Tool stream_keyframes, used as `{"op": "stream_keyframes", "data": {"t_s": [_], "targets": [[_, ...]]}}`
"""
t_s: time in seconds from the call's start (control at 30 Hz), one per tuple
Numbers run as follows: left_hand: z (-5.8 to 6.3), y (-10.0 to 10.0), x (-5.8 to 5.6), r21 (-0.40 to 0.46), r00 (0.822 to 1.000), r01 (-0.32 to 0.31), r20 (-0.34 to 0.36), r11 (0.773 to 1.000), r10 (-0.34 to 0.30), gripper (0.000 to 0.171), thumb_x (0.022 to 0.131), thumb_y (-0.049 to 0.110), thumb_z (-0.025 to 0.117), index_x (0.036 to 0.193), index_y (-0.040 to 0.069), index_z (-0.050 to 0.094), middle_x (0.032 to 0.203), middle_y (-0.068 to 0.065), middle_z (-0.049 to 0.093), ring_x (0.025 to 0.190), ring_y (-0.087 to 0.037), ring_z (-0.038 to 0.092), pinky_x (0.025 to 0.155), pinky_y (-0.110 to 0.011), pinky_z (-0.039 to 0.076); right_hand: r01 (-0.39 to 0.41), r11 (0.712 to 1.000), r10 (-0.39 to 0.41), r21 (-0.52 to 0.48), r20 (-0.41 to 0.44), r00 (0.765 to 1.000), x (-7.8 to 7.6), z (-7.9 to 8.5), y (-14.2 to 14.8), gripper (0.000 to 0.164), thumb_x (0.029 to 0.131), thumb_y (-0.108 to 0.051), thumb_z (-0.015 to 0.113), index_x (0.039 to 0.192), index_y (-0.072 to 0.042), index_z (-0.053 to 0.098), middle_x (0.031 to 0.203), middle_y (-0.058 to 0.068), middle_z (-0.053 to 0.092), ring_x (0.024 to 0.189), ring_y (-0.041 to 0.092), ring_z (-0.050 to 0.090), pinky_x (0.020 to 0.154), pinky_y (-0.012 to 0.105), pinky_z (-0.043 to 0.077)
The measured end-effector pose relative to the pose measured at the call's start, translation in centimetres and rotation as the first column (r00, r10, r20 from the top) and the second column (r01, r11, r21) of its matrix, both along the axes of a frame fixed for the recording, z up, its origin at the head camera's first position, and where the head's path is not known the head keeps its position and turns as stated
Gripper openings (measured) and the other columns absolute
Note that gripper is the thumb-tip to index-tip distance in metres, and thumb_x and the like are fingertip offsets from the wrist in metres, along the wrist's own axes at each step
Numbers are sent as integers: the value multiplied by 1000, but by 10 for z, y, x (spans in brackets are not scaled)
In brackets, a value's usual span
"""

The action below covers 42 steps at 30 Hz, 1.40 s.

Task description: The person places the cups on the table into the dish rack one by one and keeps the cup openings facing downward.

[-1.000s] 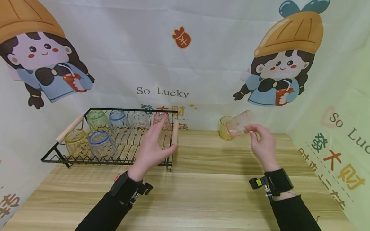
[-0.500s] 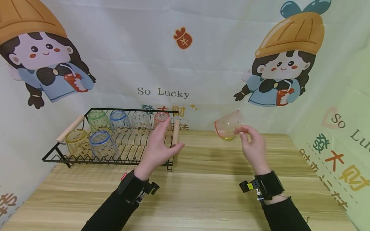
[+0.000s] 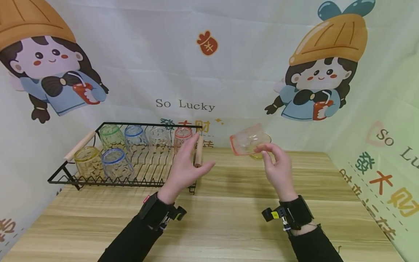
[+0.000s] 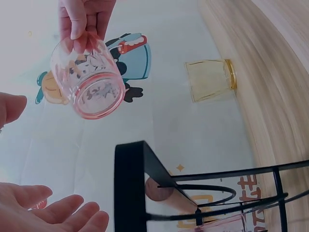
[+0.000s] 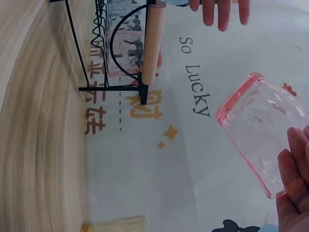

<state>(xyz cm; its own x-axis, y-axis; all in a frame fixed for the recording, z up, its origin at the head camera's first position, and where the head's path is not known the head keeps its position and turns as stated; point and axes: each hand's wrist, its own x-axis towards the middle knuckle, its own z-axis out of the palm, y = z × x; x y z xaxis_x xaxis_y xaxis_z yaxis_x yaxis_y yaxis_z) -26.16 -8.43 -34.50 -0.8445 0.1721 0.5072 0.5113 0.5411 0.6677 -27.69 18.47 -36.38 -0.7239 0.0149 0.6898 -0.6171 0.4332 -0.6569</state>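
Note:
A clear pink glass (image 3: 247, 140) is held in the air by my right hand (image 3: 279, 168), whose thumb and fingers pinch it near the rim. The glass lies tilted, its thick base toward the left, as the right wrist view of the pink glass (image 5: 263, 130) also shows. My left hand (image 3: 184, 163) holds nothing; fingers and thumb are spread apart beside the right end of the black rack (image 3: 131, 185). Behind the pink glass a yellow glass (image 3: 267, 138) is partly hidden. In the left wrist view this yellow glass (image 4: 210, 79) stands upright on the table.
Inside the rack, glasses stand upside down: green (image 3: 111, 137), blue (image 3: 135, 139), clear (image 3: 159, 139), red (image 3: 182, 136), yellow (image 3: 87, 162) and another blue (image 3: 117, 163). Wooden handles (image 3: 198, 151) cap the rack's ends. A printed cloth (image 3: 235, 72) hangs behind the table (image 3: 222, 218).
My right hand has carried the pink glass to the left, past the front of the yellow glass. The left hand has shifted slightly right, fingers still spread.

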Motion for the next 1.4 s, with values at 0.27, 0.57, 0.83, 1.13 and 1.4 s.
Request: {"op": "stream_keyframes", "data": {"t_s": [0.27,0.57,0.83,1.13,1.4], "targets": [[-2,7,3,39,999,32,-7,999,-32,91,76,36,77,150,17,26,150,-8,37,134,-25,38,110,-50,34,-92,996,92,6,-92,991,5,0,-10,18,92,2,55,104,-4,67,97,9,70,100,7,61,98,17,45],[-3,15,0,141,995,101,-5,985,-102,90,76,25,79,149,12,28,150,-7,36,133,-24,40,110,-40,38,-242,970,241,3,-96,966,10,-2,-20,18,90,4,56,103,-2,67,99,13,70,96,4,62,94,21,50],[-8,21,-2,269,982,187,-10,945,-191,86,75,15,79,147,11,32,148,-9,39,132,-23,43,108,-37,41,-312,948,310,-65,-34,950,15,-2,-23,17,91,4,55,103,1,66,102,16,69,99,7,63,93,25,52],[-7,27,-1,388,948,300,-19,871,-319,83,77,4,76,147,13,33,142,-10,43,128,-23,46,105,-34,44,-366,925,363,-105,-43,931,16,-5,-27,16,92,6,52,103,4,64,103,-5,70,98,8,65,95,26,51],[-8,30,1,477,929,356,-91,804,-358,74,76,-6,72,142,11,41,137,-12,47,118,-27,52,96,-39,51,-428,891,420,-153,-81,904,16,-6,-32,15,92,8,50,102,7,62,101,-7,70,96,9,66,90,25,54]]}}
